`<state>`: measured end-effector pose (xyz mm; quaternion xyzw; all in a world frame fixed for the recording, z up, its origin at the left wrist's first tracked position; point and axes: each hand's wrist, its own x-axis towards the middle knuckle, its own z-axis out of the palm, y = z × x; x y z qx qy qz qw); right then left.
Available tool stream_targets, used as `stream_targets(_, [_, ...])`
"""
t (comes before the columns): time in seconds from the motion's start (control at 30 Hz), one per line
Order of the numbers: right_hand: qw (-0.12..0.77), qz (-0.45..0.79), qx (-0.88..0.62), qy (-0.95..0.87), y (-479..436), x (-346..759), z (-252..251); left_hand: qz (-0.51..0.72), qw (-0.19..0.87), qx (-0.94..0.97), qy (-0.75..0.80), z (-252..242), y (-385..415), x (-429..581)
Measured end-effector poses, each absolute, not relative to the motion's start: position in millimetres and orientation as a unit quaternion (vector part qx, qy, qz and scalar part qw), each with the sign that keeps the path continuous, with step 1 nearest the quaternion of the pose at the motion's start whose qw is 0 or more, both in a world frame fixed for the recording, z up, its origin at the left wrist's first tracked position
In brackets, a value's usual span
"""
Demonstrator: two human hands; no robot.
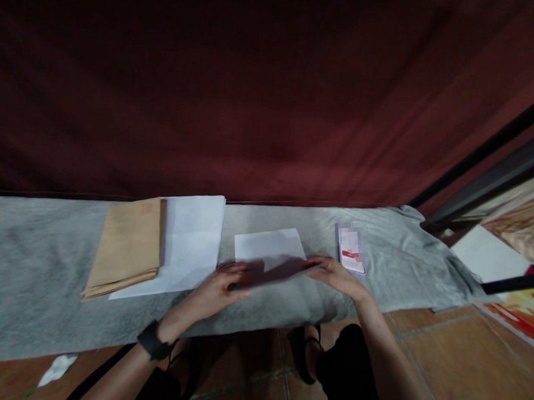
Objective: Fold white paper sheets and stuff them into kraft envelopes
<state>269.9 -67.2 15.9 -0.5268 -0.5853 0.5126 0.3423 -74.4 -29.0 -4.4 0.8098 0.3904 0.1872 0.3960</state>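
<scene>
A white sheet of paper (269, 243) lies in front of me on the grey cloth, its near part raised and in shadow. My left hand (224, 286) grips the near left corner of this sheet, thumb below and fingers above. At the near right corner, my right hand (334, 275) pinches the same sheet; some fingertips are hidden or blurred. Left of the left hand, a stack of brown envelopes (126, 243) rests on a pile of white paper (192, 234). Just beyond the right hand lies a small white and purple box (351, 249) with a red mark, partly pixelated.
The grey cloth (38, 277) covers a long narrow surface. A dark red curtain (262, 105) hangs behind it. On the right are a dark metal frame (483, 153) and a colourful printed sheet (528, 317). A crumpled white tissue (57, 369) lies on the tiled floor (436, 352).
</scene>
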Motion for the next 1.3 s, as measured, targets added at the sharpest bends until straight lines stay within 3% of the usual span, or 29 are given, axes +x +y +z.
stream_targets(0.17, [0.367,0.541,-0.54,-0.53,-65,264,3,0.236,0.453,0.715,0.478,-6,-31,-72])
stream_targets(0.4, [0.389,0.408,-0.625,-0.54,-50,260,-26,0.241,0.298,0.728,0.569,-8,-32,-60])
stream_targets(0.63, [0.304,0.19,-0.697,-0.621,-51,245,-44,0.133,0.179,0.748,0.625,-4,-40,-46])
stream_targets(0.9, [0.168,0.1,-0.735,-0.649,-58,231,-30,0.116,0.111,0.805,0.571,-12,-39,-43])
stream_targets(1.03, [0.21,0.055,-0.711,-0.669,-60,212,-23,0.125,0.069,0.828,0.543,-18,-40,-40])
stream_targets(1.17, [0.275,0.1,-0.625,-0.723,-58,181,-29,0.172,0.029,0.835,0.522,-23,-45,-25])
stream_targets(1.3, [0.275,0.124,-0.606,-0.736,-53,160,-38,0.192,0.031,0.85,0.489,-36,-48,-4])
